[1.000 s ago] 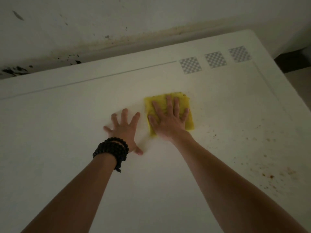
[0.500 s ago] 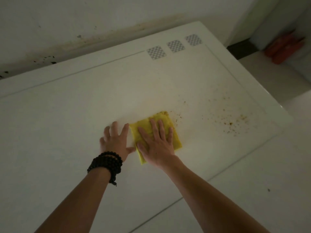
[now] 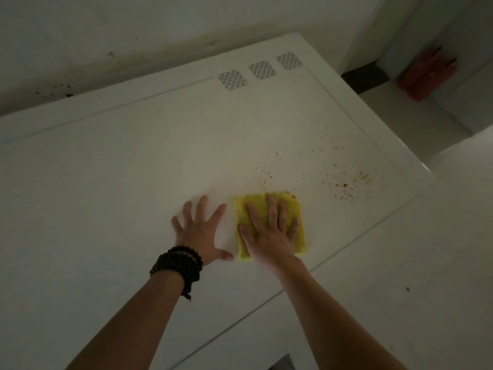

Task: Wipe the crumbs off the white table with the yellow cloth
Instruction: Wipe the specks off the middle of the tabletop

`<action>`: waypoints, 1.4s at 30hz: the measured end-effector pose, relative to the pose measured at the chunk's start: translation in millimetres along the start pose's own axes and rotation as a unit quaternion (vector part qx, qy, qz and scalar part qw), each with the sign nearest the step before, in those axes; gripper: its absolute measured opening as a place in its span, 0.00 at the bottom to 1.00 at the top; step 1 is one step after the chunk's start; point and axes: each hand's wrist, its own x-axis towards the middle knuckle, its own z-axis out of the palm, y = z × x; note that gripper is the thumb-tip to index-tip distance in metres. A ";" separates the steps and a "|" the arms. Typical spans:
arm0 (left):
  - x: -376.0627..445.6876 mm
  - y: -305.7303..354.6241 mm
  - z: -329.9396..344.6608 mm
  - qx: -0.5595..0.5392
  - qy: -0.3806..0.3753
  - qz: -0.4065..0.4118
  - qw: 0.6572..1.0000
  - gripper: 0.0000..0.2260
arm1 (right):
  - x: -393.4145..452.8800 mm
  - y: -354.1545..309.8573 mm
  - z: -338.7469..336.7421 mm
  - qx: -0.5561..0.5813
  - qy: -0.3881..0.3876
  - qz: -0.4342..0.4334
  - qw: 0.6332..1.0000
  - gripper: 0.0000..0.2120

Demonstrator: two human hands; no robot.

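The folded yellow cloth [image 3: 301, 237] lies flat on the white table [image 3: 120, 169], near its front right part. My right hand [image 3: 269, 233] presses on the cloth with straight, spread fingers. My left hand [image 3: 198, 231] rests flat on the bare table just left of the cloth, fingers spread, a black bead bracelet on its wrist. Brown crumbs [image 3: 344, 182] are scattered to the right of and beyond the cloth, with a smaller patch of crumbs [image 3: 264, 176] just above its far edge.
Three checkered squares [image 3: 260, 70] mark the table's far right corner. A stained wall [image 3: 133, 36] runs behind the table. The table's right edge [image 3: 400, 145] drops to a pale floor, where a red object [image 3: 426, 73] lies at the far right.
The cloth and my right hand slid toward the table's front edge and then a little right. My left hand followed beside it. The view swung, showing the right edge and floor.
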 end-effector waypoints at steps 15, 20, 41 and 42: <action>151.7 12.3 -84.7 -0.075 0.039 -0.104 0.991 0.54 | 190.2 11.1 -90.8 -0.049 0.008 -0.100 0.994 0.31; 159.4 11.7 -84.2 -0.040 0.049 -0.113 0.992 0.57 | 160.4 22.6 -77.0 -0.072 -0.005 -0.130 0.989 0.31; 193.8 18.7 -116.1 -0.051 0.000 -0.186 0.981 0.62 | 251.4 -26.3 -116.8 -0.092 -0.018 -0.177 0.980 0.29; 194.9 19.5 -116.1 -0.055 0.003 -0.188 0.981 0.63 | 263.6 -32.9 -122.3 -0.087 -0.013 -0.177 0.980 0.29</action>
